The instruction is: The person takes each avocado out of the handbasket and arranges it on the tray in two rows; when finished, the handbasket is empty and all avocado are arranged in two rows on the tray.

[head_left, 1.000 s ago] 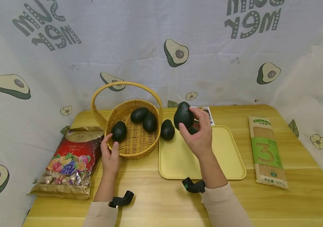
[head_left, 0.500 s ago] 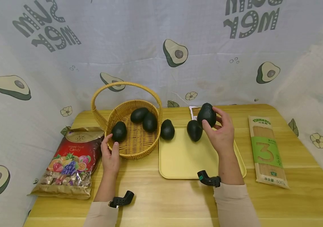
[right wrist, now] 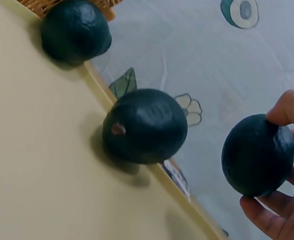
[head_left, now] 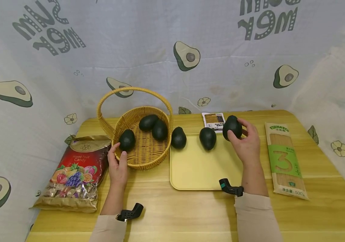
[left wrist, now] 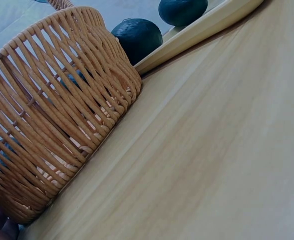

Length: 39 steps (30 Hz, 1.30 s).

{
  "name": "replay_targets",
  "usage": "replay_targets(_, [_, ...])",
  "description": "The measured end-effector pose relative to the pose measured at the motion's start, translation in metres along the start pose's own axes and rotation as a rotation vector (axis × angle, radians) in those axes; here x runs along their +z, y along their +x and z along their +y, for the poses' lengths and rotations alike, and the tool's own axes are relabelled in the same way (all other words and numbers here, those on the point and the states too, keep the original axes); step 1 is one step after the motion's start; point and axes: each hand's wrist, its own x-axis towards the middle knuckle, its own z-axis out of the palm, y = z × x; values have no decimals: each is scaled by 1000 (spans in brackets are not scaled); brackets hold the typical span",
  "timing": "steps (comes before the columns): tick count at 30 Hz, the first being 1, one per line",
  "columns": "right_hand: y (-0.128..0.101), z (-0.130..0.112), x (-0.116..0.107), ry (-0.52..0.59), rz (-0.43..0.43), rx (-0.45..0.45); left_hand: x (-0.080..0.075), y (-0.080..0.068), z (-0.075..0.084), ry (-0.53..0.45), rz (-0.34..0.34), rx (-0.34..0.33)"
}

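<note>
Farther right than before, the right hand (head_left: pixel 247 143) pinches an avocado (head_left: pixel 231 128) near the tray's (head_left: pixel 202 171) far right corner, long axis roughly upright, narrow end unclear. The left hand (head_left: pixel 119 166), fingers loose, touches the basket's (head_left: pixel 148 164) near-left rim.

Three avocados (head_left: pixel 127 140) in the basket (head_left: pixel 145 151), candy bag (head_left: pixel 75 171) left, tray (head_left: pixel 202 171) right.

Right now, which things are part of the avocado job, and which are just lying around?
Seem part of the job:
- right hand, holding an avocado
- left hand, at the basket
- three avocados in the basket
- yellow tray
- two avocados on the tray

Probably just lying there:
- candy bag
- green-banded noodle pack
- small packet behind the tray
</note>
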Motion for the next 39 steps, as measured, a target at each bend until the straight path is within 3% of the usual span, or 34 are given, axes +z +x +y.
replay_targets(10, [4,18,-17,-172,-117,12,1,1,0,-3,8,12])
replay_targets(25, [9,30,-26,-313,-177,64,1,0,1,7,3,-5])
replay_targets(39, [9,33,-20,-298,-143,72,1,-1,0,3,-2,-5])
